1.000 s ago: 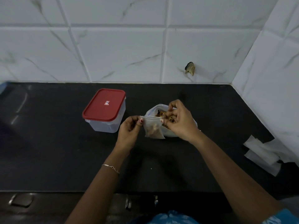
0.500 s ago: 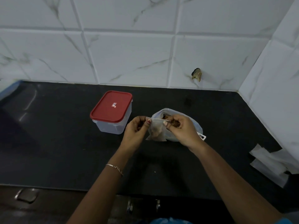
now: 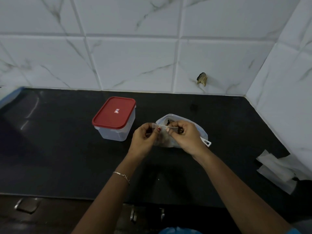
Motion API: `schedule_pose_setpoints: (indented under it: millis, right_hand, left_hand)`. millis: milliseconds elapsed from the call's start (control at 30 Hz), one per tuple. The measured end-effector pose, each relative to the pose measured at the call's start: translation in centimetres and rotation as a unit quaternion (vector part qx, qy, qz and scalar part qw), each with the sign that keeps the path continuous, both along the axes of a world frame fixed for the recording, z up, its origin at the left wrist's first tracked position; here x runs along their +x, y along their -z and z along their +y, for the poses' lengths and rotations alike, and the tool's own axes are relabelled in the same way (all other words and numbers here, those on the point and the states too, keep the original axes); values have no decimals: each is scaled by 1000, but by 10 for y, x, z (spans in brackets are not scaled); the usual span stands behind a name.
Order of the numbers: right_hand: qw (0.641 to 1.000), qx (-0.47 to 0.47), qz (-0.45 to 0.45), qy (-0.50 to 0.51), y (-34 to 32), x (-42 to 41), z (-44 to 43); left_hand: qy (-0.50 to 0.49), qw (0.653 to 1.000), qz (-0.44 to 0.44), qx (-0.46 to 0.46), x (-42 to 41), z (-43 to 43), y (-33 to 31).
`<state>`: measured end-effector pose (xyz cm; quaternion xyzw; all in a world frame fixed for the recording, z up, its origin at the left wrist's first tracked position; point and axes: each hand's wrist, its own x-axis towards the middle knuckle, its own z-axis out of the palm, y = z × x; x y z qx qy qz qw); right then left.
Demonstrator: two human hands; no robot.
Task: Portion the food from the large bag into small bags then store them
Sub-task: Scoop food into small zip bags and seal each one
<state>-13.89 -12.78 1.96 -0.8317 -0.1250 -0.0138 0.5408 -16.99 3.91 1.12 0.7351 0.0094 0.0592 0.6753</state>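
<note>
A small clear zip bag (image 3: 163,136) with brown food inside hangs between my two hands above the black counter (image 3: 67,157). My left hand (image 3: 143,141) pinches the left end of its top strip, and my right hand (image 3: 186,138) pinches the right end. Both thumbs press on the strip. Right behind the hands lies the large clear bag (image 3: 177,118), open at the top with dark food showing; my right hand covers much of it. A white clip (image 3: 207,142) pokes out by my right wrist.
A clear plastic box with a red lid (image 3: 114,114) stands shut to the left of the hands. Several flat empty small bags (image 3: 276,169) lie at the counter's right edge by the tiled side wall. Drawer handles show below the counter's front edge.
My right hand has left the large bag's mouth and taken the small bag's top strip. Both hands now hold the strip stretched level; the view has shifted slightly.
</note>
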Motion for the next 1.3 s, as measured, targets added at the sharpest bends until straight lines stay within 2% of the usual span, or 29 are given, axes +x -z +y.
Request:
schedule_pose_setpoints:
  millis: [267,400,533,633,833,933,1033,1167,1300]
  right_hand:
    - [1000,-26,-4,4,3,0,3]
    - [995,-71,-52,47,4,-1,3]
    - [990,-86,-55,96,1,2,2]
    - [994,-48,-18,99,3,6,0]
    - [999,0,24,45,3,5,11]
    - [995,39,91,-2,8,-1,24]
    - [974,92,198,-65,19,-5,47]
    - [956,86,261,-102,37,-3,85]
    - [947,70,289,-123,48,4,120]
  left_hand:
    - [16,1000,-2,-1,-2,-2,0]
    - [1,1000,-6,8,0,1,3]
    - [-29,999,2,-24,0,4,2]
    - [-40,998,6,-47,1,13,3]
    - [-50,998,30,-34,-2,30,8]
    - [-58,996,56,-27,-8,43,13]
    - [-85,994,69,-10,-19,60,21]
    - [-157,981,112,15,-31,90,41]
    - [-206,967,123,85,-33,119,58]
